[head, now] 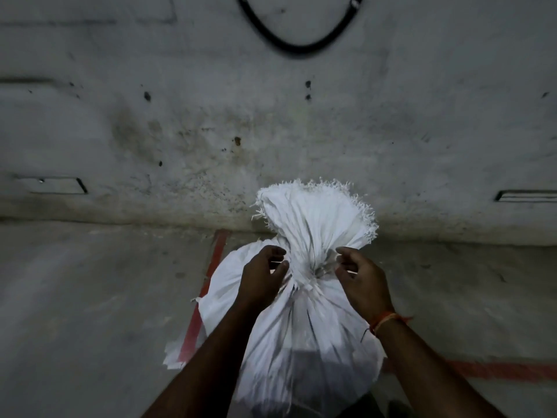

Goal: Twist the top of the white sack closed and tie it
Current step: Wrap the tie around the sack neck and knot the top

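Observation:
A full white woven sack [304, 336] stands upright on the floor just in front of me. Its top is gathered into a narrow neck [312, 267], and the frayed mouth [316, 209] fans out above it. Thin white strands cross the neck. My left hand [260, 277] is at the left side of the neck, fingers curled, pinching a strand. My right hand [361, 280] is at the right side, fingers curled and pinching a strand end. An orange thread band is on my right wrist.
A stained grey concrete wall [180, 131] rises right behind the sack. A black cable loop [301, 46] hangs high on it. Red painted lines [208, 285] run on the concrete floor under and beside the sack.

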Available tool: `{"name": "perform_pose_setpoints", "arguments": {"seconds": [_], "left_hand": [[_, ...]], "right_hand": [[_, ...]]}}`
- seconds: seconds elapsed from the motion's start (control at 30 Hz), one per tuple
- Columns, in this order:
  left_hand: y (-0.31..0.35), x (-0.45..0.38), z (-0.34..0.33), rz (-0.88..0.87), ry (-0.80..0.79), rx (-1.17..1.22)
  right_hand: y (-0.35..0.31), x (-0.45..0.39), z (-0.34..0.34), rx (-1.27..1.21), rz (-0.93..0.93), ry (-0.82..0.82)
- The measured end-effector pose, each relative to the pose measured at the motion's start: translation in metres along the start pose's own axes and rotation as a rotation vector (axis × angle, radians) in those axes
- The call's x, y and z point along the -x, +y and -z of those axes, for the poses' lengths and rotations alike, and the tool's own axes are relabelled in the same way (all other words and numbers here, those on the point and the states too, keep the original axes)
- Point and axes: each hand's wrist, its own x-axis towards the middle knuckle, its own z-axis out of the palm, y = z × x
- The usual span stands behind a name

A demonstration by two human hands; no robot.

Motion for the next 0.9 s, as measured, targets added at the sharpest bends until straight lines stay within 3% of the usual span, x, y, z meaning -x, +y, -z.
{"name": "perform_pose_setpoints", "arguments": {"seconds": [0.17,0.3,0.37,0.47,0.6,0.9], "left_hand": [[0.041,-0.010,0.023,-0.020,0.042,0.078],[0.042,-0.023,0.027,0.177,0.061,0.328],[0.034,-0.032,0.021,0.268,0.038,0.364],[0.015,-0.054,-0.001,0.439,0.018,0.499],[0.002,-0.100,-0.033,0.602,-0.107,0.678],[0.028,-0.171,-0.044,0.513,-0.295,0.886]], "right_hand": [[-0.032,-0.011,0.020,-0.036,-0.090,0.077],[-0.009,-0.038,0.026,-0.140,-0.363,0.117],[0.041,-0.066,0.017,-0.200,-0.463,0.112],[0.059,-0.089,0.004,-0.338,-0.576,0.144],[0.044,-0.122,-0.024,-0.367,-0.510,0.134],[0.004,-0.184,-0.048,-0.486,-0.335,0.092]]}}
